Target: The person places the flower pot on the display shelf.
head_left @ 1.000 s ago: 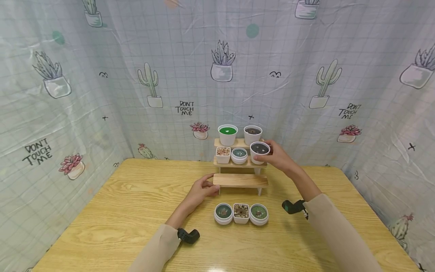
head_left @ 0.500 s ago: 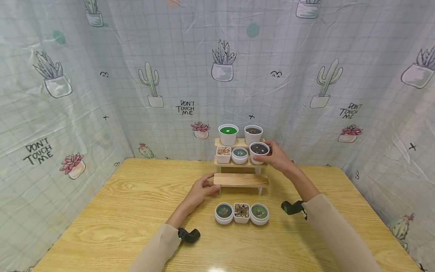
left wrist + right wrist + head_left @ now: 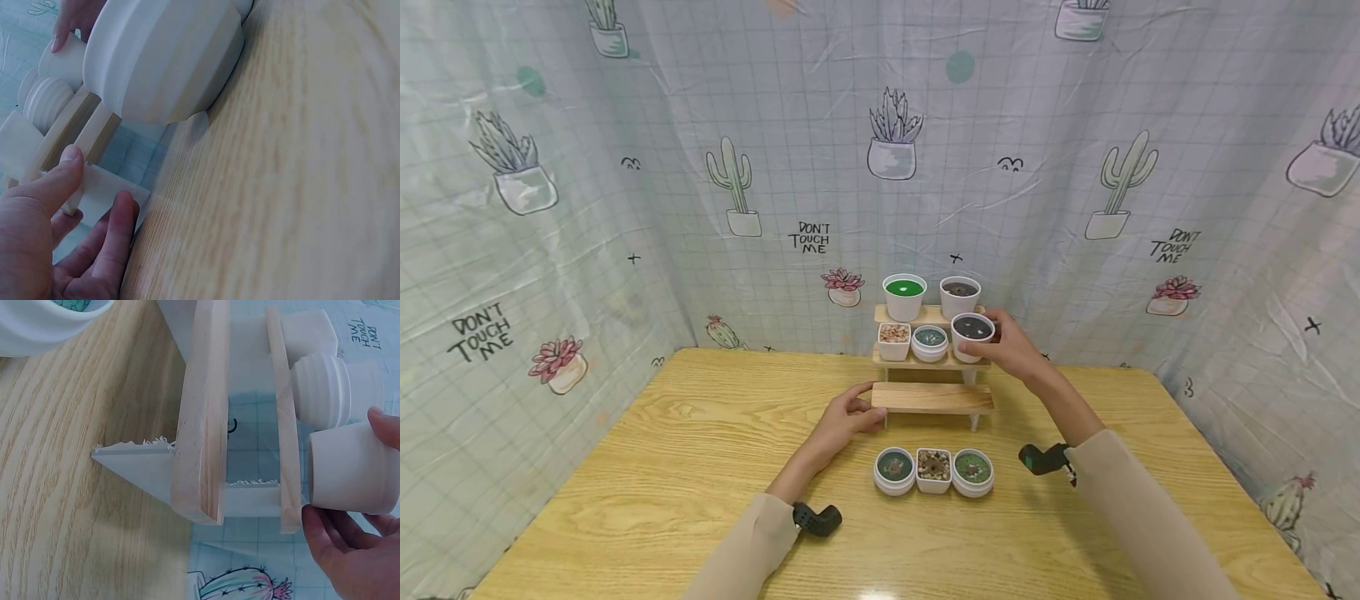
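Observation:
At the right end of the middle step of a three-tier wooden stand (image 3: 932,398), my right hand (image 3: 1013,348) grips a round white pot (image 3: 973,331) with dark filling. The right wrist view shows thumb and fingers on opposite sides of this upright pot (image 3: 353,469); whether its base touches the step I cannot tell. My left hand (image 3: 837,427) holds the left end of the stand's lowest step, thumb on the wood edge and fingers by the white side support (image 3: 109,190). Beside the gripped pot sit a small round pot (image 3: 929,342) and a square pot with pebbles (image 3: 893,342).
On the top step stand a pot with green filling (image 3: 904,296) and a brown-filled pot (image 3: 959,296). In front of the stand, a round pot (image 3: 894,471), a square pebble pot (image 3: 933,470) and a green-topped pot (image 3: 972,472) form a row on the wooden table (image 3: 700,467).

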`<state>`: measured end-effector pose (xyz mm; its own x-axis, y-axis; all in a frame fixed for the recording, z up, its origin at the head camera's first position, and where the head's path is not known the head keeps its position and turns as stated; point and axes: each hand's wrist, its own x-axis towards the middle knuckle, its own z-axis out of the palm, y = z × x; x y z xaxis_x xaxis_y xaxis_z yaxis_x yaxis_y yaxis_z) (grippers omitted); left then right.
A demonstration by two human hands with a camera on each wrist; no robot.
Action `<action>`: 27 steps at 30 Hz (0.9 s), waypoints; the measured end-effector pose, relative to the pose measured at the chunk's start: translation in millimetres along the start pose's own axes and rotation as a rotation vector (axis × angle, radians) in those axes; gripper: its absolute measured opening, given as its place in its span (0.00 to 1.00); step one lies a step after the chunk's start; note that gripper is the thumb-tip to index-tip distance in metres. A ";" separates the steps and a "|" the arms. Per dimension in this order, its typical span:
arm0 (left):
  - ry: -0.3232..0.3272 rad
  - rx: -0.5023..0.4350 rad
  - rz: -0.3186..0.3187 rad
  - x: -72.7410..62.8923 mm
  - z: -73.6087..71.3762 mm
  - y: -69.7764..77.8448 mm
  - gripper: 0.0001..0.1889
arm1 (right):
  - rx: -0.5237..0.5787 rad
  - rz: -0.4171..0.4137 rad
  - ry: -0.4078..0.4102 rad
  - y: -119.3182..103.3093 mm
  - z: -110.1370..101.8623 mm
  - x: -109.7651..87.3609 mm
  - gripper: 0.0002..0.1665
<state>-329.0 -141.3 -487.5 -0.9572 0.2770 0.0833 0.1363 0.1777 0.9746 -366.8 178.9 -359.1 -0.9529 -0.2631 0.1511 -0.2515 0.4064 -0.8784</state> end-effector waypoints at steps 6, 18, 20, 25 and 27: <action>0.001 -0.003 -0.004 0.1 -0.2 -0.5 0.39 | -0.007 -0.004 0.003 -1.8 1.5 -0.9 0.46; 0.006 -0.008 -0.010 1.6 -0.6 -1.5 0.40 | -0.054 0.022 0.028 2.0 3.3 1.9 0.49; 0.006 -0.007 -0.010 1.4 -0.7 -1.5 0.40 | -0.061 0.024 0.032 2.5 3.7 1.8 0.49; 0.004 -0.013 -0.007 0.7 -0.5 -1.2 0.39 | -0.069 0.015 0.041 2.8 4.8 0.8 0.48; 0.003 -0.013 -0.006 0.2 -0.4 -0.6 0.39 | -0.070 0.012 0.044 2.4 5.2 0.4 0.48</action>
<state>-329.4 -141.8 -487.9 -0.9589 0.2729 0.0783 0.1273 0.1667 0.9778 -366.9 175.3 -363.5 -0.9621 -0.2200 0.1613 -0.2494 0.4696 -0.8469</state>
